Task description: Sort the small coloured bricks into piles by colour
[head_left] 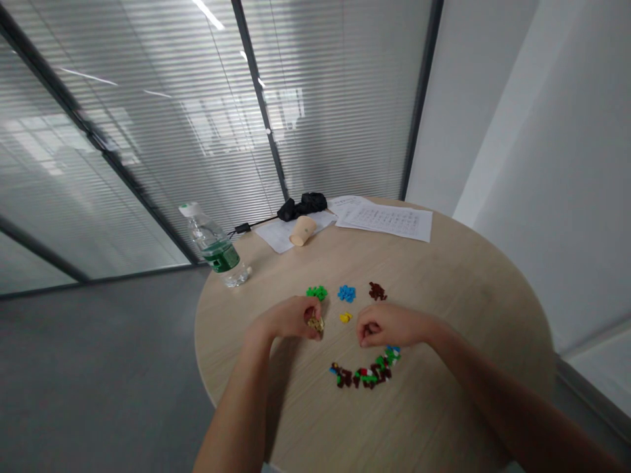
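My left grip [294, 317] curls around small tan pieces [315, 323], my right grip [390, 324] is loosely curled, contents hidden, and the bottle's green label [223, 257] is illegible.

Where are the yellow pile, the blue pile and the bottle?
Yellow pile [346, 317]: head view, the pile's middle.
Blue pile [346, 293]: head view, the pile's middle.
Bottle [223, 256]: head view, its green label.

Bottle [217, 246] at the far left of the counter [463, 276], cup [302, 230] on a sheet [277, 233] right of it, papers [387, 221] farther right, three heaps of pieces [346, 293] in a row across the middle, fourth heap [346, 317] nearer, between left hand [298, 317] and right hand [392, 324], line of pieces [371, 377] nearest.
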{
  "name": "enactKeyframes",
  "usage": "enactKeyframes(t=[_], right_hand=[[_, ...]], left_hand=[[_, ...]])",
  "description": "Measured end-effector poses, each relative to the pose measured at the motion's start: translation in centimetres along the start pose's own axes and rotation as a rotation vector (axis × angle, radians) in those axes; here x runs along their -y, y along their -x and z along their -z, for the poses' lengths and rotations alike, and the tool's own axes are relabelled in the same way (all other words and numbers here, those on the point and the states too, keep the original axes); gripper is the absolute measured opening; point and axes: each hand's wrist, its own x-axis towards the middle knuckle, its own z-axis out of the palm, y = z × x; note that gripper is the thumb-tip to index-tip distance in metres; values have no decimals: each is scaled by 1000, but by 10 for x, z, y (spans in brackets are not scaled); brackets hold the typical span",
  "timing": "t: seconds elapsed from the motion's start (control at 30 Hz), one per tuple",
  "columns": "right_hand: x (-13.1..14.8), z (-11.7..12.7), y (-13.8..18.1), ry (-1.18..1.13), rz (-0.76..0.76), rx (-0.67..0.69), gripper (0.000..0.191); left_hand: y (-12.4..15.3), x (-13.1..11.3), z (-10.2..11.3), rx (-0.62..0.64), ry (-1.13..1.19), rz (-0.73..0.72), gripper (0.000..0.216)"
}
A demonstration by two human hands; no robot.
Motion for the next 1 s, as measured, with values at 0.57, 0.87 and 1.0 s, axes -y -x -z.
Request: enactKeyframes(t=[0.57,0.87,1.0], right_hand=[[-26,24,8,123,-154,-539,11],[-41,34,14,281,-350,-586,15],[-42,29,9,260,-327,-555,14]], left_hand=[[-5,8,-1,-12,-63,-18,21],[-10,6,2,-246,-43,-142,16],[-13,10,-2,-226,-55,-188,16]])
